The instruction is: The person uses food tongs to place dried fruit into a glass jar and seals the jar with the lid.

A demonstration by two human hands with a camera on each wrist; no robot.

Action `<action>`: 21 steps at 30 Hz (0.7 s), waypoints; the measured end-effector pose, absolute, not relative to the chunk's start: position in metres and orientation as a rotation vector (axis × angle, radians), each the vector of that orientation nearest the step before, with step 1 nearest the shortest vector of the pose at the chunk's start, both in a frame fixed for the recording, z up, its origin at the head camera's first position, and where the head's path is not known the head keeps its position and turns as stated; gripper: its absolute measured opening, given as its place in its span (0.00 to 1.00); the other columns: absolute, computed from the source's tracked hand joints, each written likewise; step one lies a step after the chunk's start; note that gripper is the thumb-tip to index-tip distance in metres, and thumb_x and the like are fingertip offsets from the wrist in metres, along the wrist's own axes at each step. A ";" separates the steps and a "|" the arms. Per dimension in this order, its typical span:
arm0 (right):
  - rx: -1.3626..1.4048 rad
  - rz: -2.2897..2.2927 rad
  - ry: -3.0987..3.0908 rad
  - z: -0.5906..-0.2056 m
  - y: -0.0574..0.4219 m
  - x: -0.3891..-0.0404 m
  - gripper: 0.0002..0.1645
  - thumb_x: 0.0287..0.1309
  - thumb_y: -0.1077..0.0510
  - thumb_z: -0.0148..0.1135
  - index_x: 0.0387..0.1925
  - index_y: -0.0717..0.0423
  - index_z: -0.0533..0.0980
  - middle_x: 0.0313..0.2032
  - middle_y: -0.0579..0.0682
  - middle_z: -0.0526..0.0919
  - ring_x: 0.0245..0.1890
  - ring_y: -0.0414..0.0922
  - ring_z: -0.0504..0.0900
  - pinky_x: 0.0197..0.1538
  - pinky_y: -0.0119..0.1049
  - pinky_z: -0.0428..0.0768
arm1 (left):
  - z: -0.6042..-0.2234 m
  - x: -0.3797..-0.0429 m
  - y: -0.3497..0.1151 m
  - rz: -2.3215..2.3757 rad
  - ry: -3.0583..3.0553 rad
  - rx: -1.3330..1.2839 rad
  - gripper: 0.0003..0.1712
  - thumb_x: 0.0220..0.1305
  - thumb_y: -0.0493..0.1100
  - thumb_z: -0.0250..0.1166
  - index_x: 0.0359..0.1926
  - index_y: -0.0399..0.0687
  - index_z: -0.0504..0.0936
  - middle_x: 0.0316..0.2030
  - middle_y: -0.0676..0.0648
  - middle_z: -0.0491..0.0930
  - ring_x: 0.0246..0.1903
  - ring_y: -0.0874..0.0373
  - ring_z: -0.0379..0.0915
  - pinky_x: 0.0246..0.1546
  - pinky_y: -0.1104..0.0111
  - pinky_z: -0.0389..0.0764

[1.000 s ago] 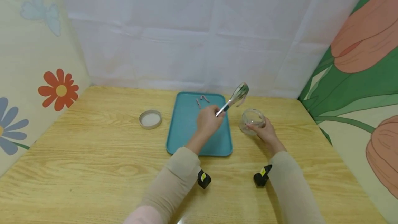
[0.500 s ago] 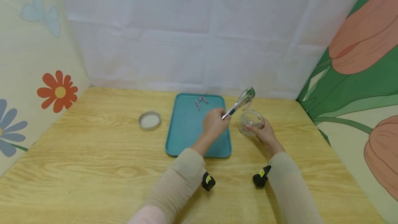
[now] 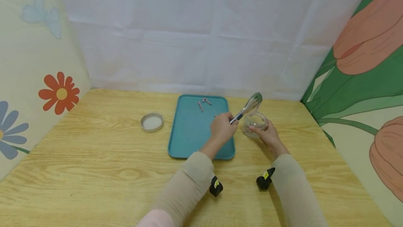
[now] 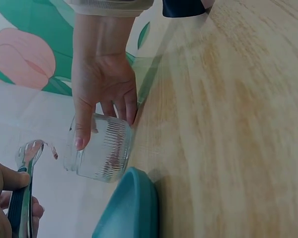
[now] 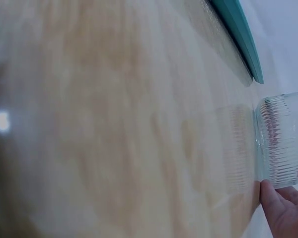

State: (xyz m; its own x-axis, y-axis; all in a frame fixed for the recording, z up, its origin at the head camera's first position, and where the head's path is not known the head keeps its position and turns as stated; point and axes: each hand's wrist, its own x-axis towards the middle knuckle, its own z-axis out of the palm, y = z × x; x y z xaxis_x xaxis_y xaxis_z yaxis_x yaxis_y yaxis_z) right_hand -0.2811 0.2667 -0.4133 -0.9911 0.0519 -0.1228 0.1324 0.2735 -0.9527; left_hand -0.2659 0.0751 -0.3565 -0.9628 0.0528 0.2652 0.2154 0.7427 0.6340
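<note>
My left hand (image 3: 223, 127) grips metal tongs (image 3: 248, 107) with dark handle parts, their head above the glass jar's mouth. A small pink-and-white candy cane (image 4: 50, 150) hangs from the tongs' tips. With thumb and fingers around its side, my right hand (image 3: 269, 134) holds the clear jar (image 3: 254, 118), which stands on the table right of the tray. Reddish pieces show blurred through the jar's ribbed glass (image 5: 274, 121). On the blue-green tray (image 3: 185, 136) lie two more small candy canes (image 3: 206, 101), near its far edge.
A round lid (image 3: 151, 122) with a pale rim lies on the wooden table (image 3: 104, 157) left of the tray. A white cloth (image 3: 151, 38) hangs behind the table. Flower-patterned panels stand at both sides.
My left hand has moved right and a little toward me, bringing the tongs and candy cane over the jar. The right hand and jar have stayed in place.
</note>
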 end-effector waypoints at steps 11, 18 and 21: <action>0.219 -1.845 2.459 -0.418 0.267 -0.284 0.62 0.34 0.38 0.67 0.65 0.52 0.43 0.61 0.58 0.51 0.59 0.55 0.52 0.54 0.51 0.56 | -0.369 -0.266 0.074 -1.018 -2.705 -0.217 0.07 0.51 0.48 0.62 0.24 0.50 0.79 0.19 0.54 0.73 0.18 0.60 0.68 0.17 0.69 0.66; 0.193 -1.861 2.463 -0.415 0.265 -0.282 0.60 0.36 0.40 0.67 0.64 0.54 0.44 0.60 0.59 0.53 0.58 0.55 0.53 0.54 0.50 0.56 | -0.371 -0.266 0.072 -1.010 -2.743 -0.192 0.08 0.51 0.49 0.62 0.26 0.51 0.79 0.20 0.54 0.74 0.17 0.60 0.67 0.16 0.69 0.66; 0.168 -1.847 2.478 -0.412 0.264 -0.280 0.58 0.39 0.41 0.65 0.64 0.56 0.43 0.60 0.61 0.52 0.58 0.57 0.53 0.53 0.51 0.57 | -0.371 -0.265 0.071 -0.992 -2.759 -0.181 0.09 0.52 0.50 0.62 0.27 0.51 0.79 0.20 0.54 0.75 0.18 0.60 0.68 0.17 0.69 0.66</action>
